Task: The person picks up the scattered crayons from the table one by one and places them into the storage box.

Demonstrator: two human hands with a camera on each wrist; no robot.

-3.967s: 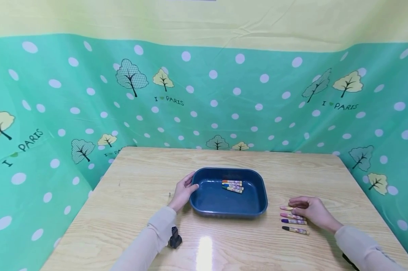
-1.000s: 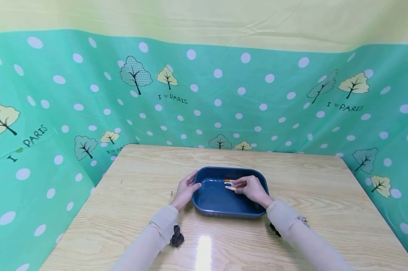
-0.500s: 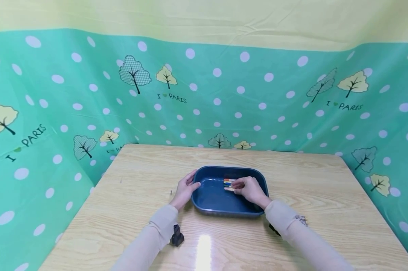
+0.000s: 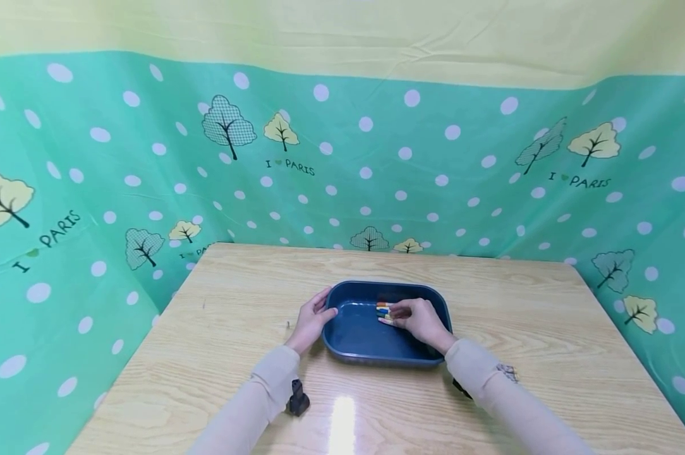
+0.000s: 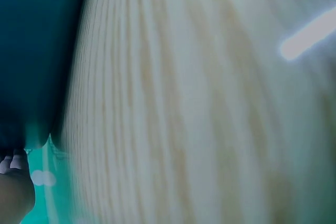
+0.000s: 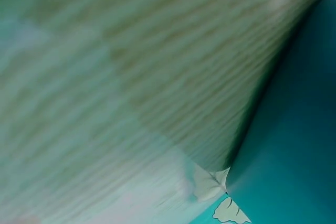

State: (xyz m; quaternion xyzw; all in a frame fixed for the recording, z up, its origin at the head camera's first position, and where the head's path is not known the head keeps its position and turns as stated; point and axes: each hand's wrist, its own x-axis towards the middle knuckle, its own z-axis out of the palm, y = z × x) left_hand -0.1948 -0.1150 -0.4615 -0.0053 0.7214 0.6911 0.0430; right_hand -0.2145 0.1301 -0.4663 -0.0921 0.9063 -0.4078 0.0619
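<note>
My left hand [image 4: 309, 321] grips the left rim of a dark blue plastic tray [image 4: 356, 344], thumb over the inside edge and fingers along the outside. Inside the tray, my right hand [image 4: 424, 321] pinches a crayon with a pale pinkish tip [image 4: 385, 321], low beside a small row of crayons [image 4: 383, 308]. Orange, blue and green tips show in that row; the fingers cover the rest. In the left wrist view the left hand [image 5: 16, 190] is at the lower left against the tray wall [image 5: 39, 56]. The right wrist view shows the tray's outer wall [image 6: 299, 114].
On the table [image 4: 251, 284], right of the tray, patterned crayon wrappers [image 4: 507, 371] peek out beyond the right sleeve [image 4: 484, 373]. A black wrist device [image 4: 297, 399] sits under the left forearm. A green dotted curtain [image 4: 399, 158] hangs behind the table.
Since 4 s ago, my right hand has moved from the crayons on the table into the tray with a crayon. In the last second that crayon shifted slightly towards me; the left hand stays.
</note>
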